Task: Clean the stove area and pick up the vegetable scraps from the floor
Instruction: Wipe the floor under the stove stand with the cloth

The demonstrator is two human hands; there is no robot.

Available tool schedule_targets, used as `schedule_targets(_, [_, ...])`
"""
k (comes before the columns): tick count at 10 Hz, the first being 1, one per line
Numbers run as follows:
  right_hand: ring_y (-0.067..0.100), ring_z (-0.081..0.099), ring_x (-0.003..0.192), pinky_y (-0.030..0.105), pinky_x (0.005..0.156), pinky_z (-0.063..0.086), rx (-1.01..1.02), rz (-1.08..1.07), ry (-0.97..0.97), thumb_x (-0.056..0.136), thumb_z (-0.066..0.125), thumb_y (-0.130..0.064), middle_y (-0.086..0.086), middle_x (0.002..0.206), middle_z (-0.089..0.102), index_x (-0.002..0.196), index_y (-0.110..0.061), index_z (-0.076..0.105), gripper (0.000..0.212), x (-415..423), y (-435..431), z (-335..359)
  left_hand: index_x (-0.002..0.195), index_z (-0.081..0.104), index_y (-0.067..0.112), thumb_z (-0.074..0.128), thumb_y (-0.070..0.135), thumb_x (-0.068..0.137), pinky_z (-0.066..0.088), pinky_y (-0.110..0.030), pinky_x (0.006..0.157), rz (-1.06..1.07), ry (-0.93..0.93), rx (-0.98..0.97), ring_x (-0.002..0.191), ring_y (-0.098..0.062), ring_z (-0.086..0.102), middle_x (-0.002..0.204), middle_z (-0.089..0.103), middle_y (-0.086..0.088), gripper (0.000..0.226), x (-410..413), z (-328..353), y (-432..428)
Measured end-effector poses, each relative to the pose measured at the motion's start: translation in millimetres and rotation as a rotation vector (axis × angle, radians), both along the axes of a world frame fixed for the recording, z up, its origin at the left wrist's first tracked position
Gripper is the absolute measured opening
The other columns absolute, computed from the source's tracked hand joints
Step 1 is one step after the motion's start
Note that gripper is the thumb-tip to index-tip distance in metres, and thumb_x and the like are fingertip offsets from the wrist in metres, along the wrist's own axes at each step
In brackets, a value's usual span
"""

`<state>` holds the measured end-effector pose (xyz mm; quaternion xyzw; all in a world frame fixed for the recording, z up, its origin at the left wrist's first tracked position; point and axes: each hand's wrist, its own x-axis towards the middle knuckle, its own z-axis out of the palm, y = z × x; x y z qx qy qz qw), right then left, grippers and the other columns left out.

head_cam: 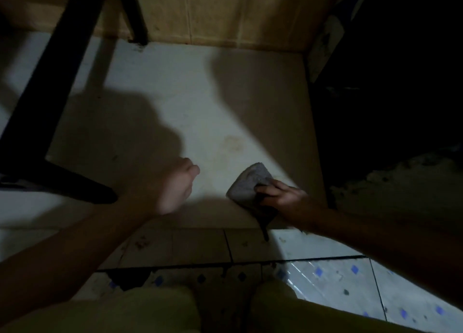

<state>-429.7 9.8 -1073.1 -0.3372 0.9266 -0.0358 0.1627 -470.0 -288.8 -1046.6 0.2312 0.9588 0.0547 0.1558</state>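
Right hand [280, 194] is gripping the cloth [248, 182]; left hand [175, 184] is curling (contents: cannot tell). Pressing flat over the stain [233, 144] is looking wise.
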Motion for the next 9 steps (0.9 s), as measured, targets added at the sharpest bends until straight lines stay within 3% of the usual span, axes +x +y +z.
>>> schedule_targets(1, [0.029, 0.019, 0.143, 0.039, 0.109, 0.029, 0.004, -0.201, -0.064, 0.093, 0.048, -0.013, -0.004, 0.154, 0.026, 0.136, -0.029, 0.046, 0.045, 14.2, 23.7, -4.5, 0.121, 0.053, 0.008, 0.043, 0.007, 0.092, 0.038, -0.038, 0.097, 0.011, 0.009, -0.026, 0.111, -0.026, 0.047, 0.124, 0.049, -0.010, 0.031, -1.2, -9.2, 18.5])
schedule_targets(2, [0.027, 0.031, 0.138, 0.028, 0.110, 0.019, -0.101, -0.349, -0.078, 0.089, 0.050, -0.013, 0.004, 0.148, 0.039, 0.132, -0.021, 0.053, 0.044, 19.4, 37.6, -1.5, 0.121, 0.054, 0.008, 0.045, 0.006, 0.091, 0.040, -0.040, 0.095, 0.001, 0.000, -0.007, 0.111, -0.027, 0.047, 0.124, 0.049, -0.010, 0.032, -4.4, -16.0, 30.1])
schedule_targets(3, [0.026, 0.039, 0.131, 0.028, 0.100, 0.030, -0.047, -0.471, -0.081, 0.094, 0.047, -0.036, 0.002, 0.146, 0.039, 0.134, -0.036, 0.045, 0.040, 28.7, 44.1, -5.6, 0.121, 0.056, 0.012, 0.048, 0.009, 0.090, 0.043, -0.041, 0.093, -0.041, 0.011, 0.021, 0.110, -0.027, 0.048, 0.122, 0.051, -0.008, 0.032, -7.8, -21.0, 34.7])
schedule_targets(4, [0.029, 0.038, 0.133, 0.045, 0.107, 0.036, -0.196, -0.491, -0.051, 0.094, 0.049, -0.016, 0.007, 0.146, 0.039, 0.128, -0.020, 0.053, 0.035, 44.1, 40.5, -9.2, 0.121, 0.055, 0.013, 0.048, 0.010, 0.091, 0.044, -0.041, 0.092, -0.051, 0.003, 0.035, 0.109, -0.025, 0.049, 0.122, 0.050, -0.007, 0.032, -12.3, -23.3, 37.4])
schedule_targets(5, [0.030, 0.035, 0.131, 0.036, 0.108, 0.033, -0.199, -0.790, -0.088, 0.089, 0.048, 0.001, 0.005, 0.147, 0.037, 0.124, -0.015, 0.059, 0.040, 49.6, 29.3, -17.3, 0.122, 0.055, 0.013, 0.048, 0.011, 0.092, 0.044, -0.040, 0.093, -0.033, -0.009, 0.049, 0.108, -0.024, 0.050, 0.122, 0.050, -0.007, 0.031, -13.2, -24.9, 36.6])
schedule_targets(6, [0.028, 0.035, 0.129, 0.029, 0.103, 0.034, -0.169, -0.897, -0.051, 0.091, 0.044, 0.002, 0.002, 0.148, 0.036, 0.127, -0.020, 0.058, 0.045, 49.6, 11.3, -16.2, 0.116, 0.058, 0.009, 0.050, 0.007, 0.090, 0.045, -0.041, 0.089, -0.001, 0.002, 0.068, 0.104, -0.027, 0.052, 0.118, 0.053, -0.010, 0.028, -13.4, -26.7, 32.8])
schedule_targets(8, [0.027, 0.028, 0.136, 0.032, 0.107, 0.035, -0.279, -0.867, -0.091, 0.090, 0.047, 0.002, 0.004, 0.147, 0.039, 0.125, -0.016, 0.060, 0.042, 41.4, -18.0, -12.9, 0.108, 0.061, -0.001, 0.055, -0.003, 0.082, 0.044, -0.044, 0.082, 0.095, -0.005, 0.108, 0.095, -0.038, 0.055, 0.108, 0.057, -0.021, 0.027, -18.1, -26.3, 21.0])
schedule_targets(9, [0.029, 0.034, 0.131, 0.038, 0.106, 0.039, -0.316, -0.792, -0.101, 0.089, 0.052, -0.001, 0.005, 0.143, 0.044, 0.123, -0.015, 0.061, 0.038, 35.5, -32.3, -10.6, 0.108, 0.061, -0.005, 0.055, -0.006, 0.082, 0.047, -0.044, 0.081, 0.150, -0.036, 0.118, 0.093, -0.042, 0.058, 0.103, 0.060, -0.025, 0.027, -15.1, -26.9, 8.0])
